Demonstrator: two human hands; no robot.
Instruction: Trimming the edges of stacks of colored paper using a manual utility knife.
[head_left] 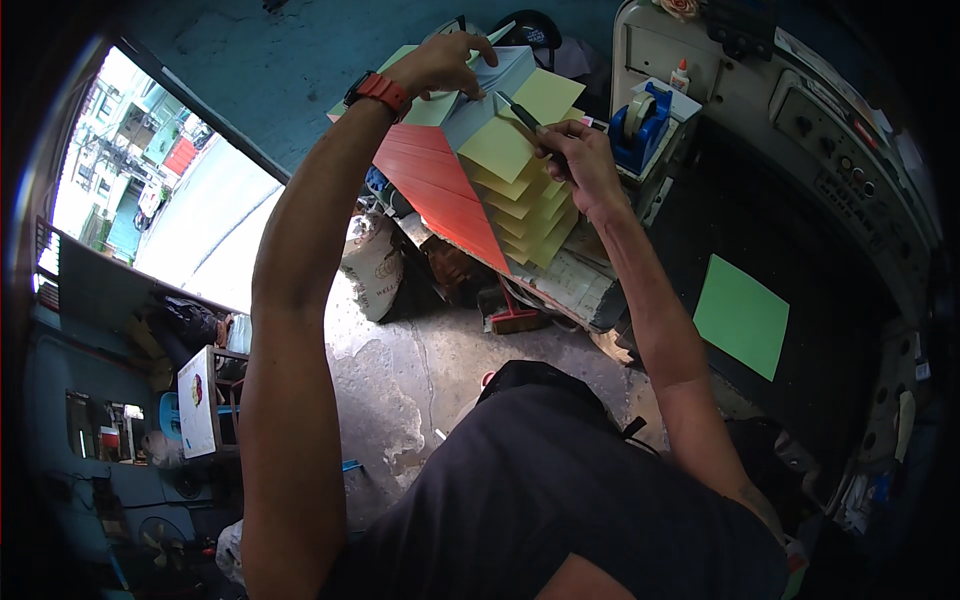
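A tall pile of paper is on the bench, with fanned yellow sheets (510,150) on the right and red sheets (440,185) along its near left side. Over the top reaches my left hand (440,68), its fingers apart above pale sheets; whether a fingertip touches paper is unclear. My right hand (583,165) grips a slim dark-handled tool (522,117) with a thin silver tip, pinched between thumb and fingers. That tip points up and left, over the grey-white paper (490,88) near my left hand.
Right of the pile stand a blue tape dispenser (650,125) and a white glue bottle (680,76). A green sheet (742,317) lies on the dark bed of a beige machine (840,140). Below the bench are a white sack (372,268) and a red-backed brush (515,320).
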